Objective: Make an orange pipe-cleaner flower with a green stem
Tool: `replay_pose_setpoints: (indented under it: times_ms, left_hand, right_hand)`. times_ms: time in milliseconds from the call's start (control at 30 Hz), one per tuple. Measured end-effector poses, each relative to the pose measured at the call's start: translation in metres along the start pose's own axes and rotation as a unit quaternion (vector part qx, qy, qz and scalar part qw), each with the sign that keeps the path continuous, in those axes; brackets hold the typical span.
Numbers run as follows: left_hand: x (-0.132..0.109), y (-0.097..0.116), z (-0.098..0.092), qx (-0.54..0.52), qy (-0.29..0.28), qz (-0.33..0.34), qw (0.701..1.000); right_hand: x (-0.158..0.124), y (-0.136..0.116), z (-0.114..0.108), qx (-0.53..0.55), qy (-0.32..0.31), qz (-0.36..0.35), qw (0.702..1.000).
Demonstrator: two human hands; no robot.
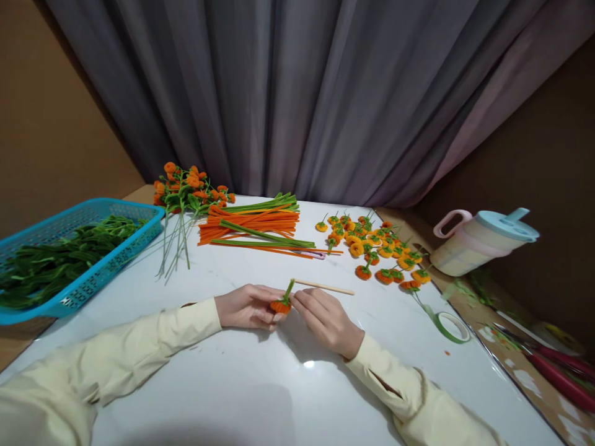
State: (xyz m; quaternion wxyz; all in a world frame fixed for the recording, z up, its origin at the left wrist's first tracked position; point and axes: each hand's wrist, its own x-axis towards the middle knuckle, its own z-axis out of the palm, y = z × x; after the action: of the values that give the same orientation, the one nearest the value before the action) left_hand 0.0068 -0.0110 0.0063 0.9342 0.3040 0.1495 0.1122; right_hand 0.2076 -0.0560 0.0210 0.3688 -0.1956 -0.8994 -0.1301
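A small orange chenille flower (281,307) with a green stem pointing up is pinched in the fingers of my left hand (246,306). From the other side, my right hand (326,317) has its fingers bent and closed at the flower's edge, by the base of the stem. Its fingertips are partly hidden. Just beyond my right hand lies a thin wooden stick (325,287) on the white table (223,384).
Orange and green chenille stems (255,224) lie mid-table. Flower heads (367,241) spread at the right, near green tape (452,327) and a lidded cup (483,241). Left are a blue basket (109,263) of green leaves and finished flowers (190,186). Red-handled pliers (558,375) sit far right.
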Motion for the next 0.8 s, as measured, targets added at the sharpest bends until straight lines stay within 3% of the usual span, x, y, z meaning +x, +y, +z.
replay_pose_setpoints:
  times_ms: [200, 433, 633, 800]
  left_hand:
    - [0.0, 0.0, 0.01, 0.107, 0.046, 0.074, 0.99]
    - [-0.001, 0.0, 0.024, 0.237, 0.095, 0.135, 0.957]
    - [-0.005, -0.005, 0.03, 0.366, 0.157, 0.18, 0.899]
    - [-0.008, -0.009, 0.03, 0.472, 0.187, 0.201, 0.838]
  right_hand:
    - [0.0, 0.002, 0.0, -0.033, -0.004, 0.001, 0.999]
    - [0.001, 0.002, -0.003, -0.051, -0.042, 0.016, 0.998]
    - [0.008, -0.002, -0.005, 0.012, -0.042, 0.118, 0.992]
    - [0.011, -0.003, 0.002, 0.124, -0.014, 0.232, 0.965]
